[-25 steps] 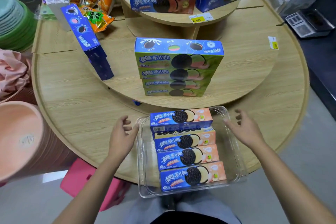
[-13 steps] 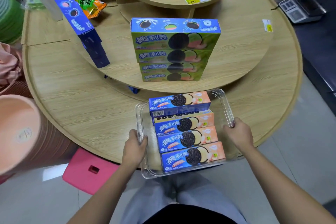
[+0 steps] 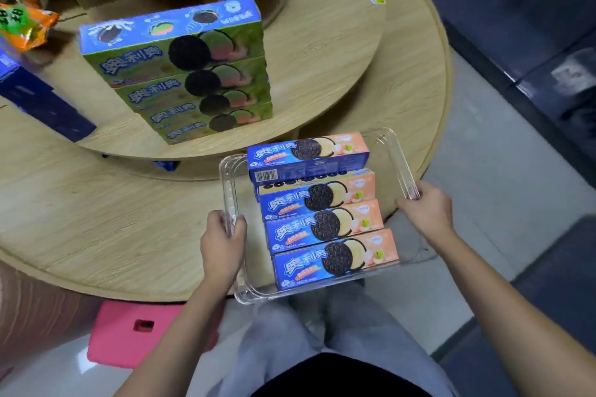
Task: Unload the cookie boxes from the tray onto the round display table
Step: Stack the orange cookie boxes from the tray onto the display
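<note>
Both hands grip the clear tray: left hand curled over its left rim, right hand on the right. Cookie boxes fill it, at the table's near edge.

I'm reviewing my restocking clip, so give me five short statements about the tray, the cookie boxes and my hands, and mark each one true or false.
1. The left hand and the right hand each grip a side rim of the clear plastic tray. True.
2. The tray is empty. False: blue-and-peach cookie boxes lie in a row inside it.
3. A stack of green-and-blue cookie boxes stands on a raised tier of the round wooden display table. True.
4. The right hand's grip is on a cookie box. False: it is on the tray's rim.
5. The pink stool stands on the table. False: it is on the floor, below the table's edge.
</note>
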`<state>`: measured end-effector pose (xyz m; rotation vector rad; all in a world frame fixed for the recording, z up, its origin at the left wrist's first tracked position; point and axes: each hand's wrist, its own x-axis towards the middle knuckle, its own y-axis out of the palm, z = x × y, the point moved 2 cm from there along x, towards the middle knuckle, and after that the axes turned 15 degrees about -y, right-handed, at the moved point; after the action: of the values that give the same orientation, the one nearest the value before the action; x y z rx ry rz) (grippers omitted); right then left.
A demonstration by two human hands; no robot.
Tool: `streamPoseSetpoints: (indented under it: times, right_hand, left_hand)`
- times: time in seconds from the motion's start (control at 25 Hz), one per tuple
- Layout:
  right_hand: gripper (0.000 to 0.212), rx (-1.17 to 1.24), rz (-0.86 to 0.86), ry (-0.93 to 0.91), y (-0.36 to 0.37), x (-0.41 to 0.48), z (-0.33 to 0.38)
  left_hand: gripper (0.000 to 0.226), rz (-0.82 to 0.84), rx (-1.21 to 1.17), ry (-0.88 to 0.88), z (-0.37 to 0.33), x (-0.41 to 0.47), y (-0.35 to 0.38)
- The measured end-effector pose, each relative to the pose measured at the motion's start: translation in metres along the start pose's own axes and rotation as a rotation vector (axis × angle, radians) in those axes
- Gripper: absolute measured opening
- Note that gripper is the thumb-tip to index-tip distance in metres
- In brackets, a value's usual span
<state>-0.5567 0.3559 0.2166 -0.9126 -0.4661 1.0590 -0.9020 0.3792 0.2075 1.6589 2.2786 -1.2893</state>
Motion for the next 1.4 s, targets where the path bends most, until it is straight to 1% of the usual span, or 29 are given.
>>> streamPoseSetpoints:
  times: [0.16,0.2,0.36,0.48,0.64,0.8,0.96,1.16,1.32,1.4]
  right_hand:
    - [0.01,0.03,-0.057,0.061,-0.052,0.015,-0.052]
    - [0.011,0.028,-0.082,0.08,-0.067,0.022,-0.07]
    - [0.021,0.045,-0.12,0.049,-0.117,0.058,-0.122]
    - [0.018,0.027,-0.132,0.044,-0.152,0.096,-0.153]
    - [0.018,0.041,-0.164,0.033,-0.182,0.148,-0.187]
    - [0.02,0.072,-0.144,0.021,-0.196,0.214,-0.207]
    - [0.029,0.101,-0.088,-0.036,-0.194,0.288,-0.202]
    - [0.039,0.095,0.033,-0.139,-0.184,0.371,-0.175]
    - [0.038,0.107,0.174,-0.241,-0.157,0.428,-0.147]
    - [0.028,0.081,0.259,-0.3,-0.141,0.455,-0.133]
  left_hand:
    - [0.025,0.046,0.026,0.051,-0.042,-0.027,0.058]
    - [0.025,0.051,0.031,0.058,-0.054,-0.036,0.078]
    - [0.022,0.035,0.004,0.053,-0.097,-0.067,0.147]
    - [0.02,0.05,-0.02,0.028,-0.129,-0.081,0.194]
    - [0.02,0.045,-0.035,0.056,-0.173,-0.087,0.242]
    - [0.021,0.015,-0.031,0.039,-0.21,-0.079,0.284]
    - [0.022,-0.029,-0.05,-0.022,-0.232,-0.062,0.318]
    - [0.02,-0.112,-0.084,-0.144,-0.263,-0.047,0.335]
    - [0.022,-0.187,-0.077,-0.258,-0.261,-0.041,0.343]
    - [0.023,-0.251,-0.069,-0.329,-0.258,-0.044,0.35]
